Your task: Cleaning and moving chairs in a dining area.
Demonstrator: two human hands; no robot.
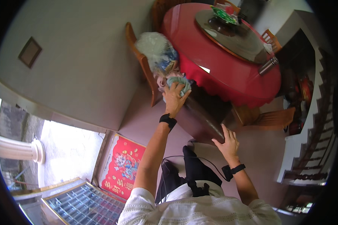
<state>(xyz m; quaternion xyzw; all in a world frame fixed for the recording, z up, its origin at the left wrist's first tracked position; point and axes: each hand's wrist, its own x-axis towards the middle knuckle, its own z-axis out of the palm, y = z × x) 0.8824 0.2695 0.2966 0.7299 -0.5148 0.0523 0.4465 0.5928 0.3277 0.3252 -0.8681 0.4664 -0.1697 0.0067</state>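
Observation:
My left hand (173,99) presses its spread fingers over a bunched light green cloth (183,84), gripping it. Beneath and behind that cloth are pink fabric items (160,80) and a clear plastic bag (153,46) with blue contents, piled beside a wooden chair (143,63). My right hand (229,143) is at the near end of a long dark brown bench-like piece of furniture (202,118). Its thumb and fingers are apart around that end, with nothing visible lifted in it. Black bands circle both wrists.
A round table with a red cover (186,42) and a glass turntable (233,42) stands ahead, bearing a metal flask (268,66). A wooden chair (276,119) is at right, near a staircase (312,157). A red mat (124,166) lies by the open doorway at left.

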